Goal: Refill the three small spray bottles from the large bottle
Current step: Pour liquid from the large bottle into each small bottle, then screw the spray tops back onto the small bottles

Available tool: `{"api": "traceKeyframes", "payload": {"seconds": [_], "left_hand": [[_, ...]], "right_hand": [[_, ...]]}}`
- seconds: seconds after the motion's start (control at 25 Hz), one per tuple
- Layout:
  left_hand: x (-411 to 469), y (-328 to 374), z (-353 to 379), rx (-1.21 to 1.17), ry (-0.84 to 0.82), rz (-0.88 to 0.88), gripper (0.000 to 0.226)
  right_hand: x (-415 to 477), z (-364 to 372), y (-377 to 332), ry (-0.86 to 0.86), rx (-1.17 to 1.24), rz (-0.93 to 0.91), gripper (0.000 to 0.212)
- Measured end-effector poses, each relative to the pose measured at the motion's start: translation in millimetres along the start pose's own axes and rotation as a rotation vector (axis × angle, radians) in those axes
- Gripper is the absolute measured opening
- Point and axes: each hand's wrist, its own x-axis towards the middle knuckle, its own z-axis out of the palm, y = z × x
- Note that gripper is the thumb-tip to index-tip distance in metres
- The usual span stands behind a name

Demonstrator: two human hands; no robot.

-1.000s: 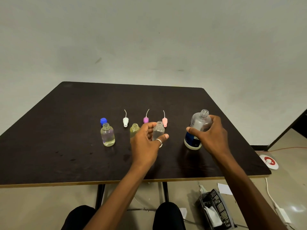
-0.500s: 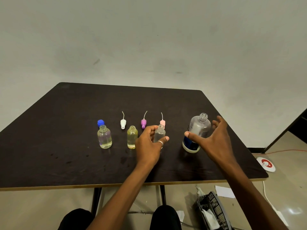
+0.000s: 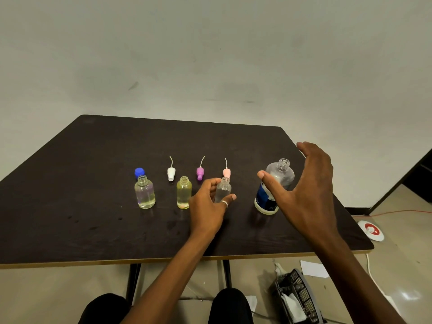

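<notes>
Steadying the rightmost small bottle (image 3: 223, 189) w/ the left hand (image 3: 208, 206): thumb and fingers curl round its lower body, bottle upright on the bench (image 3: 70, 225), neck uncapped. It looks near empty; can't tell the exact level. Right hand (image 3: 304, 195) is spread wide, fingers apart, just beside the large bottle (image 3: 274, 185) and gripping nothing; whether the palm brushes the bottle I can't tell. Large bottle stands upright near the right edge, cap off, blue label low on it.

Other two small bottles sit to the left, both uncapped: middle one (image 3: 184, 192) w/ yellowish liquid, left one (image 3: 144, 192) w/ clear liquid, each approx. well filled. Three spray tops lie behind them: white (image 3: 171, 173), purple (image 3: 200, 173), pink (image 3: 226, 171). Blue cap (image 3: 139, 172) behind the left bottle.

Step in hand, I'd judge: filling the 3rd bottle. Next move needs the right hand to close on the large bottle, lift, tip its mouth over the narrow neck; slow pour, since the target opening is small and spill risk is real.
</notes>
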Motion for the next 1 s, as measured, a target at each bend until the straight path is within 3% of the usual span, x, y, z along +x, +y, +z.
{"api": "traceKeyframes", "payload": {"seconds": [0.28,0.76,1.0], "left_hand": [[-4,-1,-1,-0.004,-0.004,0.007,0.049],[-13,-1,-5,0.118,0.054,0.034,0.081],[-46,17,-32,0.21,0.185,0.185,0.061]], "right_hand": [[-3,4,-1,-0.043,-0.007,-0.013,0.075],[-4,7,3,-0.063,-0.005,-0.014,0.07],[-11,13,-15,0.005,-0.019,-0.209,0.054]]}}
